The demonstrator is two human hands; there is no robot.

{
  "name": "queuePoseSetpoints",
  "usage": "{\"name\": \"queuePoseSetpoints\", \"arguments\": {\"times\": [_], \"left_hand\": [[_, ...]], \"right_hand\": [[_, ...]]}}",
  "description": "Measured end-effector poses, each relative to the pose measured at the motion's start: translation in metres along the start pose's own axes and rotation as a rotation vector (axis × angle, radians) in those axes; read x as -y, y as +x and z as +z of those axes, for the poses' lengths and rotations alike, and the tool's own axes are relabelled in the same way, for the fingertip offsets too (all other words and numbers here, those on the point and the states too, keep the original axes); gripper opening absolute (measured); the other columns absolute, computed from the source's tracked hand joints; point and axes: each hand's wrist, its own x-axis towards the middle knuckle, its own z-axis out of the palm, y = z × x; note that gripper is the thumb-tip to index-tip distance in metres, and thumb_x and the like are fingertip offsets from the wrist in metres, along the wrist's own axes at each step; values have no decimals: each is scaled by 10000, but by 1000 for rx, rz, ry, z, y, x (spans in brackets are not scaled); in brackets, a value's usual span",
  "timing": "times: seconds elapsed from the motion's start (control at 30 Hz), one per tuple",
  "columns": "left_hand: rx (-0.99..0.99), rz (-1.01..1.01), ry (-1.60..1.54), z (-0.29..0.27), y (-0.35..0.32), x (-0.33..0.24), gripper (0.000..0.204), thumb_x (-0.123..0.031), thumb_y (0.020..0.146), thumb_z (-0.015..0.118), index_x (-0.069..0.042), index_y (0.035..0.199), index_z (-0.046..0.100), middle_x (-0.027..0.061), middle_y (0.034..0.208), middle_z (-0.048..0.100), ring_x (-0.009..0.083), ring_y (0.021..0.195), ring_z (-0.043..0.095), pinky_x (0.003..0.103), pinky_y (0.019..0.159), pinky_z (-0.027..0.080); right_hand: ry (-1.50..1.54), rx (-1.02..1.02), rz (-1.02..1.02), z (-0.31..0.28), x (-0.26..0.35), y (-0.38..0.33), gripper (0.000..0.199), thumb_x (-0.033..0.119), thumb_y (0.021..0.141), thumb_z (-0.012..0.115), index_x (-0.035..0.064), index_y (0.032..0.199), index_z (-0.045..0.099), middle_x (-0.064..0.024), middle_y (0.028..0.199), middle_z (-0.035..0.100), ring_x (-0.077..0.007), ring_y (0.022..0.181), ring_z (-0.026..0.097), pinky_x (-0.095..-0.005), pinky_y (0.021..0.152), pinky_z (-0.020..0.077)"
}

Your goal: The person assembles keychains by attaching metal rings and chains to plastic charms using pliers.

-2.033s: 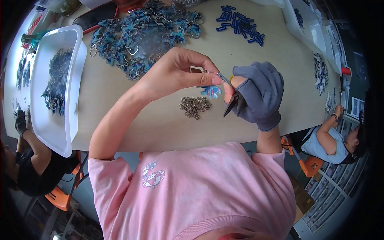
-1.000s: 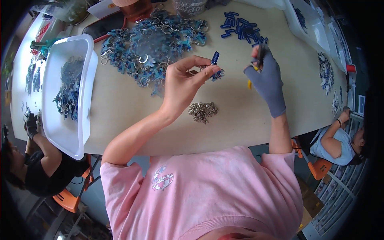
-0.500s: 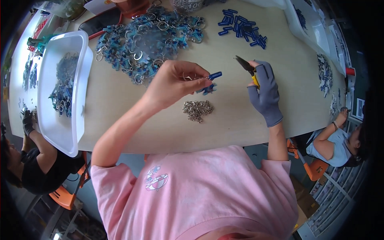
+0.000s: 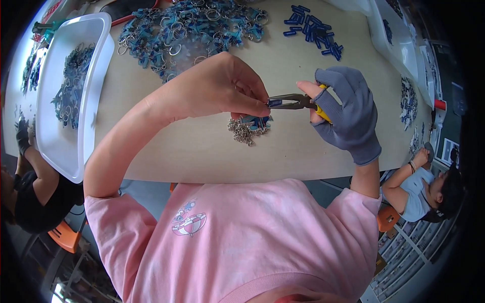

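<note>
Head view, single moment. A small blue piece [image 4: 274, 102] is held above the middle of the table [image 4: 202, 146], raised off the surface, between the two hands. The left hand [image 4: 217, 88], bare, is pinched on the piece with thumb and fingertips pressed together. The right hand [image 4: 343, 113], in a grey glove, is closed around the yellow handles of a pair of pliers [image 4: 295, 102]; the jaws are seen closed on the same blue piece.

Key relation: the pliers lie with the long axis roughly level, pointing from the right hand toward the left hand. The blue piece sits at the jaw tips, so it is touched directly by the left fingertips and reached by the right hand only through the tool. The left hand is the nearer one.

A small heap of silver chain [image 4: 242, 130] lies on the table just below the hands, with a blue charm beside it. Noted further off: a heap of blue key rings [image 4: 187, 25] toward the far edge, loose blue pieces [image 4: 313, 28] at the far right, a white tray [image 4: 65, 96] at the left edge.
</note>
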Motion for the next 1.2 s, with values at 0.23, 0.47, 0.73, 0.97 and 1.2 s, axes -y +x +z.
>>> {"name": "queuePoseSetpoints", "arguments": {"times": [0.23,0.47,0.73,0.97,1.2], "left_hand": [[-11,-7,129,0,1,-4,177,-113,807,746,33,902,716,17,649,639,60,564,577,196,503,433],[8,-43,170,-1,-1,-10,185,-114,810,739,35,916,715,30,656,645,67,570,588,199,509,444],[-15,3,188,4,1,-5,191,-117,816,737,32,932,714,35,680,656,66,586,594,203,516,455],[-87,38,187,9,1,-5,169,-125,820,741,13,914,716,24,685,655,57,601,589,205,526,461],[-244,122,175,16,1,-4,138,-108,826,729,18,878,708,13,669,636,36,583,556,196,509,422]], "right_hand": [[-19,60,-2,-3,2,4,413,133,613,701,112,1025,680,-81,963,597,-267,904,577,-403,776,469],[-37,69,-40,-5,3,6,396,139,601,724,110,993,680,-68,944,598,-251,873,578,-383,707,463],[-99,-14,-73,-3,2,5,235,132,683,740,118,908,674,-30,866,587,-218,780,570,-352,633,446],[-185,-60,-38,-1,6,3,119,152,732,735,125,828,669,-18,811,574,-208,733,557,-350,589,427],[-202,-39,117,-6,20,0,209,124,688,740,122,877,654,-16,846,563,-202,745,556,-342,602,430]]}}
